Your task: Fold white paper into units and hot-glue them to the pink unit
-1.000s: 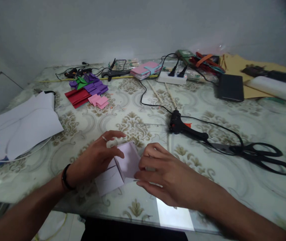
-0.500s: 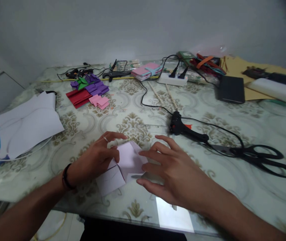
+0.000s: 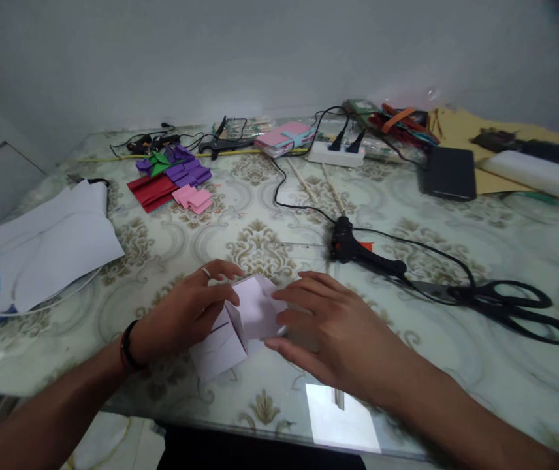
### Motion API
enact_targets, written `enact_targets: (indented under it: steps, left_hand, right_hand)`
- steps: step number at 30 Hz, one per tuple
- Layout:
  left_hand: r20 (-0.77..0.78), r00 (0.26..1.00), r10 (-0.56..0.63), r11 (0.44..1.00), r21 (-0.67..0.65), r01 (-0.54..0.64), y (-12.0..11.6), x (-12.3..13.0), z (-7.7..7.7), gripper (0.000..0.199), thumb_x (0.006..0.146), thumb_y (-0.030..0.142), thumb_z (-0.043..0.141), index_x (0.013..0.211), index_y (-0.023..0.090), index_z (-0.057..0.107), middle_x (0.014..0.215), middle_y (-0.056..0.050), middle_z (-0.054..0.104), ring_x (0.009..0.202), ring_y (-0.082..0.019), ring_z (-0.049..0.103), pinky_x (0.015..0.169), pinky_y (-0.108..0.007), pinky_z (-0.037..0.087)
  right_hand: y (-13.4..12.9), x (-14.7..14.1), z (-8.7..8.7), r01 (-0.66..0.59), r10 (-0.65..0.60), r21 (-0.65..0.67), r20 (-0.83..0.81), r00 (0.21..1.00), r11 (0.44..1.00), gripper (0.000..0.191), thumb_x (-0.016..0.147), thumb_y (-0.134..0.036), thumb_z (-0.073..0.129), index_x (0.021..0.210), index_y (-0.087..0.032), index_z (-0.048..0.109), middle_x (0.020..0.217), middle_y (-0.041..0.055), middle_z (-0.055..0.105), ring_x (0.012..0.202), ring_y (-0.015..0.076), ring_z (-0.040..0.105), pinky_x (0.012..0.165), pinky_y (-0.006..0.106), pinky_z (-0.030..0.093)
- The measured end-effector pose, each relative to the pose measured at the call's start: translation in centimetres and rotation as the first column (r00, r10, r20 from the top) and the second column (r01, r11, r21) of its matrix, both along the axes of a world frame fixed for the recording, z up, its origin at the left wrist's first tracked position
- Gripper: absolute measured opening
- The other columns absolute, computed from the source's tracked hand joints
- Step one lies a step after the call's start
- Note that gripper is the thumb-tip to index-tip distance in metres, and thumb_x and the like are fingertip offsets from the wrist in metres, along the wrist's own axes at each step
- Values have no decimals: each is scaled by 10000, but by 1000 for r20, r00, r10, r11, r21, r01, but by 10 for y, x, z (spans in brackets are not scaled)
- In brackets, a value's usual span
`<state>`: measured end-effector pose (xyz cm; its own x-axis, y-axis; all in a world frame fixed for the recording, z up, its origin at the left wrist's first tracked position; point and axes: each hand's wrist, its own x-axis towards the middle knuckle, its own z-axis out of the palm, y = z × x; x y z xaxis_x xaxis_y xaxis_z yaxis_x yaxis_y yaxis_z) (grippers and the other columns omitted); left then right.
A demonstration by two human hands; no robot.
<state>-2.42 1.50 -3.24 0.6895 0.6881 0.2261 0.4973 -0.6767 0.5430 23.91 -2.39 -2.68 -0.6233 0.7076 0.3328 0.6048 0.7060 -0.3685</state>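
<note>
A sheet of pale pinkish-white folded paper point(image 3: 255, 310) lies on the table in front of me, creased, with one flap standing up along its middle. My left hand point(image 3: 196, 300), with a ring and a dark wristband, grips its left part, the fingers bent over the fold. My right hand point(image 3: 328, 320) holds the right edge between thumb and curled fingers, which partly hide that edge. A black glue gun point(image 3: 362, 251) stands just beyond my right hand. To the right lie scissors with black handles point(image 3: 509, 303).
White paper sheets point(image 3: 59, 241) lie at the left. Folded red paper point(image 3: 152, 191), purple paper point(image 3: 189, 171) and pink paper point(image 3: 192, 198) sit behind. Farther back are a white power strip point(image 3: 335, 155) with cables and wooden sticks point(image 3: 333, 189). A black box point(image 3: 450, 173) stands at the right.
My right fingers have drawn closer together and lower at the paper's right edge. The flap beside my left fingers stands up more. The camera view has shifted slightly.
</note>
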Motion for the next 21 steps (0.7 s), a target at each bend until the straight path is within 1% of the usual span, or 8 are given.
enact_targets:
  steps: [5, 7, 10, 13, 16, 19, 21]
  left_hand:
    - [34, 999, -8, 1000, -1, 8, -1, 3, 1, 293, 985, 40, 459, 1147, 196, 645, 1260, -89, 637, 1143, -189, 654, 985, -362, 551]
    - [20, 1000, -15, 1000, -9, 15, -1, 3, 2, 301, 987, 62, 484, 1224, 196, 614, 1250, -87, 643, 1152, -192, 643, 1002, -368, 543]
    - [-17, 999, -29, 999, -30, 29, 0, 2, 2, 351, 972, 110, 542, 1309, 206, 565, 1264, -85, 638, 1168, -211, 628, 1016, -390, 537]
    - [-81, 996, -39, 998, -42, 35, -1, 0, 0, 425, 944, 144, 590, 1357, 221, 518, 1306, -88, 620, 1185, -234, 620, 1015, -417, 539]
    - [-125, 992, -29, 999, -26, 25, -2, 0, -1, 425, 919, 127, 600, 1324, 226, 516, 1300, -89, 622, 1192, -242, 618, 1015, -422, 538]
    - [-144, 990, 3, 1000, -18, -6, -2, 1, -3, 334, 912, 122, 602, 1225, 223, 542, 1258, -87, 628, 1138, -240, 636, 975, -418, 547]
    - [-148, 989, 4, 1000, -24, -8, -3, 2, -4, 277, 904, 128, 614, 1157, 220, 550, 1213, -81, 633, 1097, -239, 639, 944, -412, 552]
  right_hand:
    - [2, -1, -2, -26, 25, -34, -30, 999, 999, 232, 986, -365, 629, 944, -176, 757, 1061, 101, 761, 998, 287, 731, 1076, 569, 499]
    - [4, 0, -4, -43, 42, -25, -42, 998, 999, 224, 1003, -337, 605, 967, -167, 746, 1067, 109, 758, 1008, 287, 730, 1049, 552, 525]
    - [5, 0, -7, -60, 60, -8, -68, 996, 998, 196, 1011, -299, 595, 997, -158, 731, 1103, 125, 752, 1054, 298, 716, 955, 502, 586]
    - [6, 0, -10, -62, 59, -27, -105, 993, 998, 140, 1007, -252, 601, 1046, -179, 714, 1191, 114, 730, 1096, 276, 706, 950, 463, 596]
    - [6, -1, -12, -70, 59, -82, -123, 991, 994, 139, 1013, -217, 577, 1086, -185, 690, 1211, 115, 702, 1078, 249, 706, 943, 432, 601]
    - [7, -3, -15, -59, 41, -167, -106, 993, 984, 165, 1012, -209, 566, 1147, -186, 657, 1168, 118, 676, 1037, 241, 699, 908, 421, 610]
    - [7, -4, -18, -50, 28, -217, -104, 994, 975, 183, 1009, -204, 563, 1180, -196, 630, 1155, 112, 662, 1024, 239, 693, 896, 422, 611]
